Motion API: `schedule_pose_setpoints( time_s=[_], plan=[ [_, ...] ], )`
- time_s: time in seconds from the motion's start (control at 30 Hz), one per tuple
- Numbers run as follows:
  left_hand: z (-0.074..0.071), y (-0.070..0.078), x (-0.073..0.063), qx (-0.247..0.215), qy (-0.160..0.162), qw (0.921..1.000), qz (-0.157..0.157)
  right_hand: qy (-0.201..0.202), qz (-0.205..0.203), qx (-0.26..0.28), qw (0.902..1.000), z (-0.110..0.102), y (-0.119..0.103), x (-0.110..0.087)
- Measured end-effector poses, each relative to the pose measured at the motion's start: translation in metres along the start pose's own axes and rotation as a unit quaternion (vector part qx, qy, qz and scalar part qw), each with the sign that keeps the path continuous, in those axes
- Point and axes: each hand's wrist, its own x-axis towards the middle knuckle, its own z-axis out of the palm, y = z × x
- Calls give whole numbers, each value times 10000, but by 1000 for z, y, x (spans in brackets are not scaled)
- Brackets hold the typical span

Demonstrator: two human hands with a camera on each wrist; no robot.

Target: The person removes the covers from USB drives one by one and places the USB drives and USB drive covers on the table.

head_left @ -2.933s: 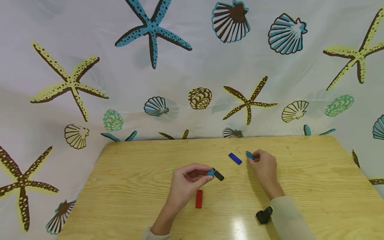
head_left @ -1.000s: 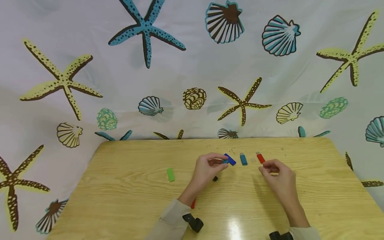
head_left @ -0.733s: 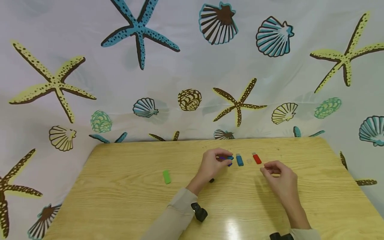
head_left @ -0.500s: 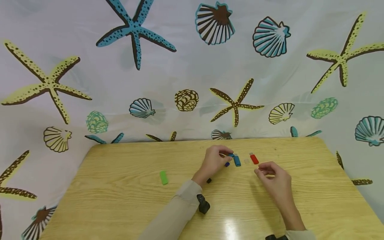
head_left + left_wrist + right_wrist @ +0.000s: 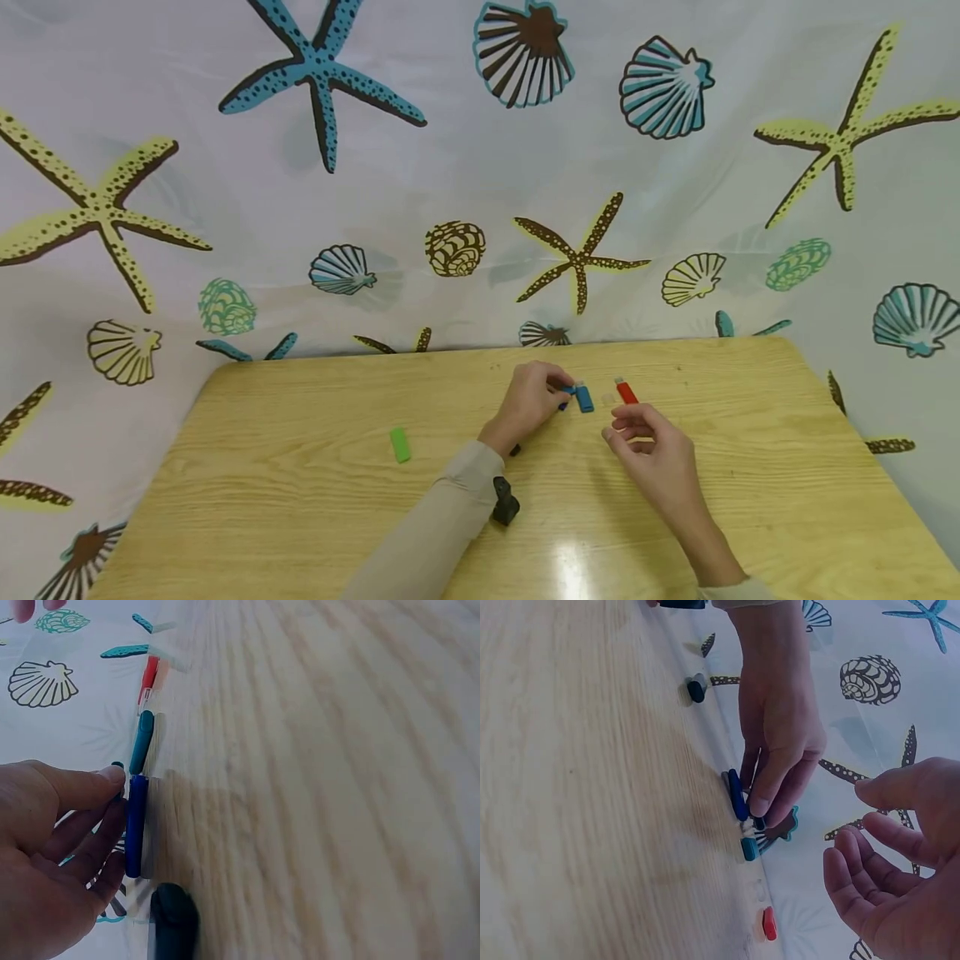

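**Near the far edge of the tabletop (image 5: 262, 483): your left hand (image 5: 525, 404) is pinching, your right hand (image 5: 663, 458) is holding nothing visible**

Your left hand is gripping a small blue piece (image 5: 118, 763), probably a cap, between thumb and fingertips; so slight a thing is presumably calling for a pinch rather than a full grasp. You are holding it just beside the blue stick (image 5: 584, 400), whose similar color and bare metal end are suggesting a pair. The dark-blue stick (image 5: 136, 825) is lying close by your fingertips; whether you are touching it is not showing clearly. Between the blue stick and the red stick (image 5: 627, 393), a translucent piece (image 5: 608, 400) is lying flat; both metal ends are facing away from you, perhaps for neat order. Your right hand is hovering near the red stick, loosely curled, apparently having nothing to carry. Well to the left, the green stick (image 5: 400, 444) is lying alone.
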Motion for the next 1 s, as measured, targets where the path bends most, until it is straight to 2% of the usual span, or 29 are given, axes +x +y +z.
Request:
schedule_pose_setpoints(
  time_s=[0.13,0.47,0.7,1.0],
  plan=[
    [-3,-1,-2,159,-173,9997,-23,-168,-75,13,9998,7,1,-2],
    [-11,-1,-6,143,-661,9977,-101,-122,-186,-18,9997,11,6,-5],
    [-11,-2,-6,249,-511,9980,-277,-170,44,-11,9998,13,5,-4],
    [-12,-5,-6,144,-537,9984,-123,-282,48,5,9996,22,5,-2]
  ],
)
